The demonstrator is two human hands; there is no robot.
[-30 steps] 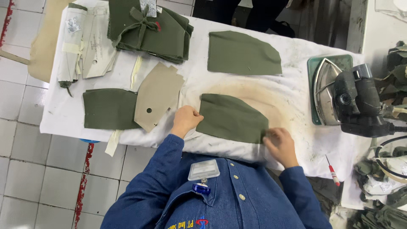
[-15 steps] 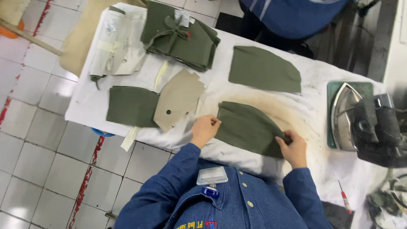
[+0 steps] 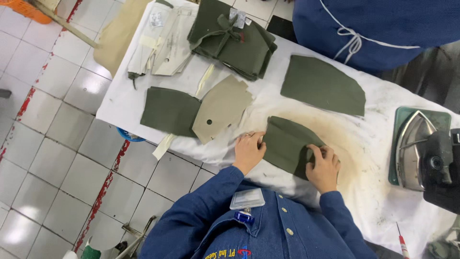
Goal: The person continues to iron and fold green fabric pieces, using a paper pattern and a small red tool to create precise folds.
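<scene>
Head view, only camera. Left hand (image 3: pixel 249 151) lies flat, fingers together, pressing the left edge of a small olive-green cut fabric panel (image 3: pixel 287 144) on the white padded ironing table (image 3: pixel 364 158). Right hand (image 3: pixel 324 165) sits on the panel's near right corner, fingers curled and pinching a fold of the cloth. The panel lies at the table's near edge, on a brown scorch-stained patch of the cover, directly in front of the person's blue denim shirt.

Surroundings: a tan card pattern template with a punched hole (image 3: pixel 221 108) lies just left of the left hand, overlapping a second olive panel (image 3: pixel 168 110). A third olive panel (image 3: pixel 322 85) lies beyond the held one, apart from it. A tied bundle of olive pieces (image 3: pixel 232 38) sits at the far edge, beside a stack of pale beige pieces (image 3: pixel 163 36). A steam iron with a metal soleplate (image 3: pixel 421 148) rests on a green mat at the right, well apart from the right hand. Another person in a blue apron (image 3: pixel 378 29) stands across the table.

Count: loose olive panels 3; bundle 1; template 1; iron 1. Nothing blocks either hand.
</scene>
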